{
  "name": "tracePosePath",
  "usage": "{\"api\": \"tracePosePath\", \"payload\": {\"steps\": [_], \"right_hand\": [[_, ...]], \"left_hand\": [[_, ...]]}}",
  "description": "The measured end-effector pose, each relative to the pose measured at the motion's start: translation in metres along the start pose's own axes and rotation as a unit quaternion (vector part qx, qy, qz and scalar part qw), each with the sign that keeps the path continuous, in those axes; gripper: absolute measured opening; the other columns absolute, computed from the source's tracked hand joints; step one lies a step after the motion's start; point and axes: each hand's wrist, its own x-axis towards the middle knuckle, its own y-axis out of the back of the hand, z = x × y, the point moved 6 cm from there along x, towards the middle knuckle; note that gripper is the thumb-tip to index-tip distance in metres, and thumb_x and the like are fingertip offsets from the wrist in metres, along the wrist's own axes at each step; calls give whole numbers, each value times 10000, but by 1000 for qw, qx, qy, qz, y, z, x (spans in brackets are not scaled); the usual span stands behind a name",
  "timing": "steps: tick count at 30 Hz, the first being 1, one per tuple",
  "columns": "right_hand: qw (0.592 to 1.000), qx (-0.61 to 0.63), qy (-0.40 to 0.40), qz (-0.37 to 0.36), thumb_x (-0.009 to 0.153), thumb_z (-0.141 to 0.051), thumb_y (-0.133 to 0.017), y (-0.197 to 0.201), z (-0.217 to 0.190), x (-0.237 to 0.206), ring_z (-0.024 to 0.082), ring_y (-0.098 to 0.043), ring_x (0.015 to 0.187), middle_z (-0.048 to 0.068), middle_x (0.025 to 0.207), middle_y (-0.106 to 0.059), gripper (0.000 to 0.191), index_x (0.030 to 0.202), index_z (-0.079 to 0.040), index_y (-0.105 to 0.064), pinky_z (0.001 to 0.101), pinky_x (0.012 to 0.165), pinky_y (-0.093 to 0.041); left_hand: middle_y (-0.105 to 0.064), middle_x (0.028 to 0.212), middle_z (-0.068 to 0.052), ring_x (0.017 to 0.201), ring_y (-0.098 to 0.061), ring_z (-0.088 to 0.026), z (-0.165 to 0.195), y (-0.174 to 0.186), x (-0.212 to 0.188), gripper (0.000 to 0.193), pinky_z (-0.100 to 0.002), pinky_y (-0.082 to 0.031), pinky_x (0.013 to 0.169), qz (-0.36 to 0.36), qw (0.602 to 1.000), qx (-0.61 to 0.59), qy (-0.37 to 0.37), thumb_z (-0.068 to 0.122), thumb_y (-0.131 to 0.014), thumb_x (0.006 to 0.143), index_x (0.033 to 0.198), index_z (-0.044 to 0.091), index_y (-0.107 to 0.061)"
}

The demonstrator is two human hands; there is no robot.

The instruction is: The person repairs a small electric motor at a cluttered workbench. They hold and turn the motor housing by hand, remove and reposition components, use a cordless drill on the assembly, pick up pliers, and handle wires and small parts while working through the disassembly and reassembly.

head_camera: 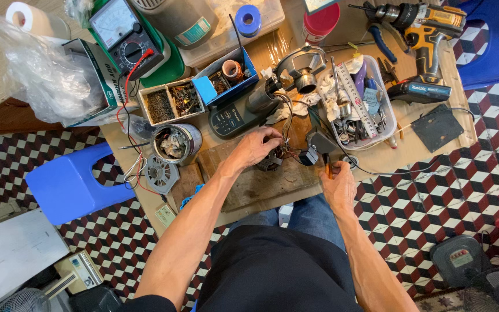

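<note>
**Hands at a small motor on a crowded bench**

Just below the middle of the frame the left hand (pixel 256 147) lies over a small motor (pixel 271 160) on a wooden board (pixel 249 182). Its fingers are curled down onto the top of the motor and touch it; whether they grip it or only press on it cannot be told. The motor is mostly hidden under the hand, so its long axis and facing cannot be read; only a dark round edge with coppery windings shows. Thin wires (pixel 289 118) run from it toward the upper middle of the frame.

The right hand (pixel 338 186) is to the right of the motor, at the lower edge of the table (pixel 376 164). Its fingers are closed round a slim orange-handled tool (pixel 328 170), whose long axis runs nearly up and down the frame, tip toward the top. Just above the tip sits a small black box (pixel 320 141) with a black cable leading off to the right.

Further up the frame are a dark fan base (pixel 235 118) with buttons, a clear tub (pixel 365 104) of bits and a tape rule, and a cordless drill (pixel 425 29) at upper right. At upper left stand a green meter (pixel 125 37) with red and black leads, a tin (pixel 175 143) and a grey round cover (pixel 161 174). A blue stool (pixel 67 185) stands at left on the checkered floor (pixel 480 167).
</note>
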Motion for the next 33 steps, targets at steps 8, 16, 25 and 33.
{"api": "tracePosePath", "payload": {"steps": [8, 16, 25, 33], "right_hand": [[999, 39, 6, -37, 840, -205, -704, 3, 10, 2, 350, -690, 924, 200, 978, -723, 476, 1252, 12, -605, 444, 837, -523], [991, 46, -38, -123, 983, -313, -568, 18, 8, -12, 319, -710, 730, 173, 719, -702, 356, 1138, -21, -699, 429, 736, -526], [951, -244, -3, -191, 906, -396, -687, -10, 12, -19, 429, -716, 955, 234, 979, -740, 360, 1061, -73, -733, 511, 846, -563], [931, -315, 25, -185, 892, -407, -714, -15, 7, -12, 388, -732, 962, 194, 979, -749, 364, 1020, -68, -753, 481, 839, -583]], "left_hand": [[-725, 1187, -88, 1105, -675, -235, 13, 6, -11, 310, -410, -519, 958, 61, 998, -17, -28, 348, -657, 957, 1176, 132, -694], [-762, 1127, -61, 1088, -709, -212, 9, 5, -11, 320, -406, -519, 984, 72, 995, -73, -15, 335, -668, 946, 1200, 143, -694], [-763, 1172, -55, 1107, -708, -210, 11, 2, -4, 413, -371, -519, 999, 26, 995, -73, -55, 148, -604, 910, 1312, 55, -599], [-777, 1140, -69, 1097, -703, -183, 13, 0, -2, 344, -336, -518, 968, 11, 995, -90, -31, 159, -554, 986, 1310, 74, -635]]}}
